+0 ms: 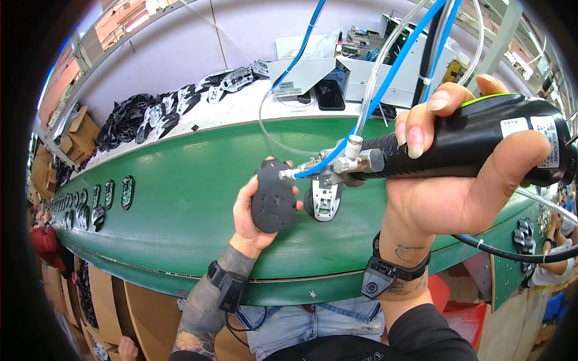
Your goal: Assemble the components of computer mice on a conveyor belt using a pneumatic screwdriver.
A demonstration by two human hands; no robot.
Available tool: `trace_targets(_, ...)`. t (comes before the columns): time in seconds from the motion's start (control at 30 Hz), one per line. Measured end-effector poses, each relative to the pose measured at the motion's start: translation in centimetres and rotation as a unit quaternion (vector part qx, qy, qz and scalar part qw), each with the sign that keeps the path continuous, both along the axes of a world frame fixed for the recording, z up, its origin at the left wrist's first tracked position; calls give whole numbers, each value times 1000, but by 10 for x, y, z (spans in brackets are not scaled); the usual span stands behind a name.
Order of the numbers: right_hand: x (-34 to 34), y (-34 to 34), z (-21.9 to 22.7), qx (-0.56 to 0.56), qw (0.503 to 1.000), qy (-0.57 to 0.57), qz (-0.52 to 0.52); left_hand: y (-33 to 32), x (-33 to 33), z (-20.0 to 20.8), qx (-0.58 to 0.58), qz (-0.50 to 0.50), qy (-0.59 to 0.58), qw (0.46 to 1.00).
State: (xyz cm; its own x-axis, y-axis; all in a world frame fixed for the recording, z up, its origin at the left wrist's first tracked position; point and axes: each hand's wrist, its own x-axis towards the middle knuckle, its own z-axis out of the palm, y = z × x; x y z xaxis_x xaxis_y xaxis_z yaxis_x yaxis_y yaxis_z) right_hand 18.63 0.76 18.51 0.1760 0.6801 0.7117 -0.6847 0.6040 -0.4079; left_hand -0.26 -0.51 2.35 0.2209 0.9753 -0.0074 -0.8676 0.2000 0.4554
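Observation:
In my left hand (245, 221) I hold a black oval mouse shell (274, 204), its flat face with several small holes turned up. The fingers wrap round its edges. My right hand (430, 201) is closed round a black power screwdriver (457, 144). Its metal nose (355, 162), with a blue air hose (337, 150) fitted, points left toward the shell; whether the tip touches it cannot be seen. Just right of the shell, an opened white mouse body (326, 201) with a green circuit board lies on the green conveyor belt (198, 168).
Several mouse parts (127, 192) stand in rows at the belt's left. Black and silver shells (171, 111) line the white ledge behind, near a dark phone (330, 95) and white boxes (304, 75). Hoses hang from above at the right. Another person's arm (557, 240) shows at far right.

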Motion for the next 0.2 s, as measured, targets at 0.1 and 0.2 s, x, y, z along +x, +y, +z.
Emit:
trace_targets(0.1,-2,-6,2,-16,1000,-2,-5,13,-12,-10,-24,99,53,993)
trace_targets(0.2,4,-5,0,42,999,-27,3,16,-19,-12,-66,147,53,985)
